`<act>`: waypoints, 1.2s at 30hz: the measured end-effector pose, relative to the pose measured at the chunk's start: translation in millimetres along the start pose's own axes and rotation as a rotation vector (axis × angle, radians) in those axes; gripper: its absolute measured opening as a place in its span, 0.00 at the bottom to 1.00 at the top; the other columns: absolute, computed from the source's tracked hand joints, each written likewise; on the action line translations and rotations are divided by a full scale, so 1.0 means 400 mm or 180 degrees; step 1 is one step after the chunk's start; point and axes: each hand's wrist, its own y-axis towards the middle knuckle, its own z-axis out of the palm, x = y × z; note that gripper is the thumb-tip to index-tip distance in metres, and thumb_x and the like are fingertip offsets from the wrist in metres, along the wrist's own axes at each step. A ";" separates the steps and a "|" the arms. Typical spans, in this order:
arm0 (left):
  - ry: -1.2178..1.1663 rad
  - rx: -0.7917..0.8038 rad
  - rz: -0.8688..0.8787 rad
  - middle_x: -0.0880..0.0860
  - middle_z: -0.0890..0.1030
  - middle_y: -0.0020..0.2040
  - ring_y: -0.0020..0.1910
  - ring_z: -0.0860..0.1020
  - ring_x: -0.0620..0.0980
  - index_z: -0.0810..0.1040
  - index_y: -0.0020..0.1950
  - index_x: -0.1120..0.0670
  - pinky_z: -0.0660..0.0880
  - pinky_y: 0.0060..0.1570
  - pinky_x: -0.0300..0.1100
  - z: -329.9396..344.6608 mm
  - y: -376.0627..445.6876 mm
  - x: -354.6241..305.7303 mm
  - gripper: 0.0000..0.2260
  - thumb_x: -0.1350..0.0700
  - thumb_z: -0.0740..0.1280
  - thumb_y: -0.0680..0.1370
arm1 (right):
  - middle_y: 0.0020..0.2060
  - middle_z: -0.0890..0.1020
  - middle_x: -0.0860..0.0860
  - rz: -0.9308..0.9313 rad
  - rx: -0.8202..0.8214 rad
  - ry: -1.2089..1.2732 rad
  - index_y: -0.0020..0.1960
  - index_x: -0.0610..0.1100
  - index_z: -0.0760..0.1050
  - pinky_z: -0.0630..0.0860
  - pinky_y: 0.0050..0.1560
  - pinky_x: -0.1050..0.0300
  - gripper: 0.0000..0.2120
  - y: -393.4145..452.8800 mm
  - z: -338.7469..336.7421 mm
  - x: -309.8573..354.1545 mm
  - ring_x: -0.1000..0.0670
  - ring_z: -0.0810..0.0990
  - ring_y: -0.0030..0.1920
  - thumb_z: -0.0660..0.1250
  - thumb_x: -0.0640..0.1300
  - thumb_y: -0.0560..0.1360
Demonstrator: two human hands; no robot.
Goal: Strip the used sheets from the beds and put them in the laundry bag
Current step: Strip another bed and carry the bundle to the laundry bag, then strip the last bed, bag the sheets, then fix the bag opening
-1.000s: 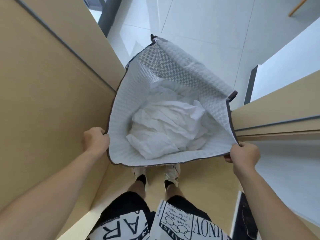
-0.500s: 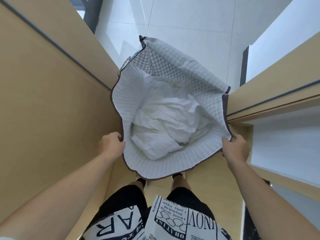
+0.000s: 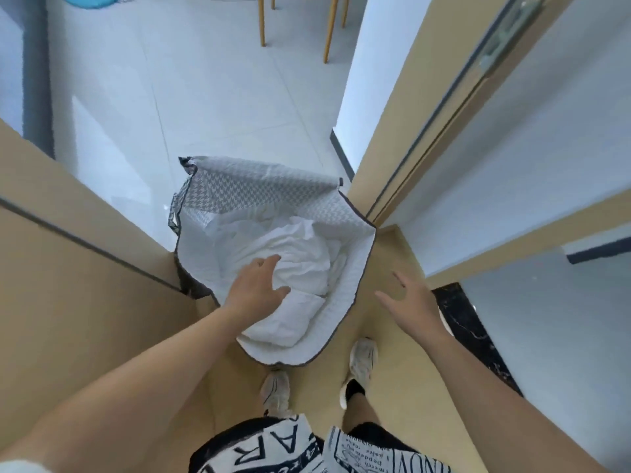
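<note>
pale glossy floor tiles (image 3: 211, 97) fill the room beyond, catching soft daylight in white reflections. slim wooden chair legs (image 3: 262, 20) stand at the far edge, near a blue round object (image 3: 94, 0) too cut off to identify. a tan wooden door (image 3: 68, 268) sits on one side, a tan door frame (image 3: 403, 114) on the other beside a white wall (image 3: 546, 148) with dark baseboard (image 3: 341, 155). a black marble threshold (image 3: 471, 332) borders the tan floor (image 3: 403, 387).

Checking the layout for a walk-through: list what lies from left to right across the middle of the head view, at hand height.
Tan wooden panel → left hand → white sheets in the laundry bag → right hand → black marble threshold → white wall.
</note>
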 end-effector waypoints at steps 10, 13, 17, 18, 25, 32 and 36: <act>0.1068 0.0047 0.2043 0.54 0.67 0.78 0.76 0.65 0.57 0.61 0.81 0.48 0.65 0.73 0.51 0.034 -0.163 -0.589 0.34 0.42 0.70 0.79 | 0.68 0.77 0.47 0.0348 -0.1426 0.0656 0.77 0.47 0.71 0.70 0.64 0.55 0.29 -0.415 -0.255 -0.285 0.45 0.75 0.69 0.73 0.52 0.78; 0.1389 0.0139 0.2781 0.53 0.65 0.79 0.77 0.64 0.57 0.59 0.82 0.47 0.64 0.74 0.51 0.148 -0.320 -0.804 0.33 0.42 0.68 0.80 | 0.75 0.71 0.49 0.0675 -0.1849 0.1076 0.80 0.51 0.64 0.66 0.71 0.56 0.33 -0.609 -0.301 -0.469 0.47 0.69 0.74 0.71 0.55 0.79; 0.1576 0.0560 0.3750 0.55 0.65 0.78 0.76 0.63 0.57 0.59 0.82 0.49 0.64 0.74 0.50 0.374 -0.611 -1.059 0.33 0.43 0.68 0.80 | 0.76 0.71 0.49 0.1213 -0.2532 0.1368 0.81 0.52 0.64 0.67 0.69 0.59 0.34 -0.902 -0.322 -0.738 0.48 0.70 0.74 0.71 0.56 0.79; 0.1616 0.0667 0.3972 0.55 0.65 0.78 0.76 0.63 0.57 0.60 0.82 0.48 0.63 0.75 0.50 0.440 -0.696 -1.113 0.33 0.43 0.68 0.80 | 0.76 0.70 0.50 0.1376 -0.2715 0.1418 0.81 0.52 0.63 0.67 0.69 0.58 0.34 -0.983 -0.321 -0.808 0.47 0.70 0.74 0.71 0.56 0.79; 0.1915 0.1518 0.5534 0.50 0.64 0.78 0.77 0.62 0.52 0.59 0.82 0.46 0.64 0.73 0.48 0.899 -1.326 -1.320 0.34 0.40 0.68 0.80 | 0.77 0.68 0.50 0.2655 -0.3713 0.1837 0.81 0.54 0.62 0.71 0.67 0.55 0.36 -1.577 -0.195 -1.215 0.45 0.69 0.73 0.71 0.58 0.78; 0.2353 0.2582 0.6858 0.47 0.64 0.77 0.77 0.61 0.50 0.61 0.81 0.44 0.63 0.73 0.43 1.264 -1.871 -1.263 0.34 0.41 0.69 0.78 | 0.76 0.69 0.49 0.4036 -0.4163 0.2240 0.81 0.54 0.61 0.68 0.67 0.57 0.36 -2.041 0.041 -1.390 0.45 0.68 0.75 0.71 0.58 0.78; 0.2551 0.3180 0.7260 0.47 0.62 0.78 0.78 0.60 0.49 0.60 0.81 0.43 0.62 0.74 0.44 1.454 -2.096 -1.211 0.33 0.41 0.69 0.79 | 0.75 0.71 0.48 0.4680 -0.4401 0.2466 0.81 0.53 0.62 0.69 0.69 0.54 0.36 -2.198 0.155 -1.473 0.44 0.69 0.74 0.71 0.59 0.77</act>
